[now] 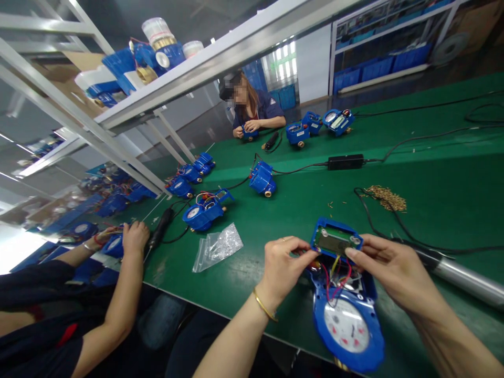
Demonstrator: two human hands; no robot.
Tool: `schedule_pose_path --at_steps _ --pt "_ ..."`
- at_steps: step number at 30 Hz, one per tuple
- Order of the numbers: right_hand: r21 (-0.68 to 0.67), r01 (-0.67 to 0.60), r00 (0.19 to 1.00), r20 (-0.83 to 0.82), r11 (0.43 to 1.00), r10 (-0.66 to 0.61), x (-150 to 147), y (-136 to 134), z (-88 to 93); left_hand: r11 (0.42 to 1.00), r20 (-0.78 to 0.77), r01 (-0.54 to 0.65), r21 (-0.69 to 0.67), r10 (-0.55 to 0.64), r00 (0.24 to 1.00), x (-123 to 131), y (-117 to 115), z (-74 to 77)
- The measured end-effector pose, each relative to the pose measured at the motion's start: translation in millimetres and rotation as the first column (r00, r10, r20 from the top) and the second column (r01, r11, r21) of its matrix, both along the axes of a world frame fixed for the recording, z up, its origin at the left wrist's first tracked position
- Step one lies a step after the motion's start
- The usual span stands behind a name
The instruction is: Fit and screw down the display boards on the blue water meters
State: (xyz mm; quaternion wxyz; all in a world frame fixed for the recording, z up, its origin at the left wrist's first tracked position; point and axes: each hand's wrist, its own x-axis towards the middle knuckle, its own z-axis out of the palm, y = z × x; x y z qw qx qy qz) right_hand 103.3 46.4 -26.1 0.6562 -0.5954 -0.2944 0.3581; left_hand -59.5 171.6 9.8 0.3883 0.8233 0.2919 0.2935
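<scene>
A blue water meter (347, 325) with a white dial lies at the near edge of the green table (433, 178). Above it I hold its blue display cover (336, 240), joined to the body by red and yellow wires (334, 275). My left hand (284, 265) pinches the cover's left side, a gold bangle on its wrist. My right hand (388, 268) grips the cover's right edge with thumb and fingers.
A clear plastic bag (217, 245) lies left of my hands. A heap of small brass screws (388, 198) and a silver electric screwdriver (459, 273) lie to the right. More blue meters (261, 179) stand farther back. One person works at my left (134, 239), another sits across (252, 113).
</scene>
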Motion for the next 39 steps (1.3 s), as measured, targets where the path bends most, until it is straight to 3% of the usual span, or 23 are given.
schedule_pose_path --at_steps 2,4,7,10,13,15,17,18,19,21,23,24,26,27,34,39 --pt "-0.006 -0.023 1.000 0.007 1.000 0.023 0 -1 2.6 0.997 0.014 0.041 0.058 -0.042 0.999 -3 12 2.0" --pt "-0.021 -0.050 0.999 0.017 0.999 0.051 1 0 6.5 0.982 0.045 0.160 0.098 -0.165 0.985 -3 25 5.2" --pt "-0.054 -0.122 0.992 0.037 0.991 0.124 3 2 10.5 0.885 0.016 0.444 0.136 -0.451 0.893 -1 41 9.8" --pt "-0.093 -0.136 0.988 0.061 0.986 0.142 7 3 9.8 0.830 0.000 0.540 0.143 -0.545 0.838 2 47 10.0" --pt "-0.140 -0.010 0.990 0.141 0.990 0.029 6 -5 14.6 0.868 0.057 0.465 0.173 -0.481 0.875 0 40 4.7" --pt "-0.128 0.195 0.947 0.284 0.972 -0.152 -3 -14 27.5 0.902 0.084 0.390 0.187 -0.410 0.908 -5 32 -0.5" --pt "-0.020 0.436 0.803 0.460 0.900 -0.378 -20 -25 46.2 0.926 0.099 0.321 0.199 -0.345 0.933 -9 25 -5.7" --pt "0.055 0.494 0.719 0.536 0.868 -0.443 -30 -29 55.5 0.931 0.107 0.295 0.213 -0.323 0.940 -11 22 -8.1" --pt "0.121 0.454 0.672 0.604 0.883 -0.428 -40 -31 63.4 0.933 0.118 0.274 0.232 -0.307 0.944 -12 19 -10.4" --pt "0.154 0.152 0.597 0.773 0.976 -0.215 -52 -33 71.6 0.929 0.143 0.234 0.285 -0.283 0.948 -15 15 -14.3" --pt "0.093 -0.077 0.401 0.914 0.993 -0.055 -55 -32 68.2 0.918 0.151 0.194 0.345 -0.259 0.954 -16 12 -17.8" --pt "0.068 -0.090 0.294 0.955 0.994 -0.039 -53 -31 63.1 0.910 0.149 0.177 0.375 -0.248 0.957 -17 11 -19.4" --pt "0.052 -0.004 0.135 0.990 0.999 -0.051 -48 -30 50.8 0.888 0.145 0.148 0.435 -0.231 0.962 -17 9 -22.8" --pt "0.057 0.051 0.097 0.993 0.997 -0.062 -46 -29 45.1 0.875 0.146 0.135 0.465 -0.227 0.963 -17 8 -24.5" --pt "0.056 0.354 0.042 0.996 0.934 -0.075 -65 -18 29.0 0.817 0.167 0.066 0.573 -0.195 0.967 -17 2 -34.1" --pt "0.003 0.414 0.050 0.998 0.910 -0.026 -68 -8 23.0 0.791 0.161 0.040 0.610 -0.173 0.972 -19 3 -34.8"
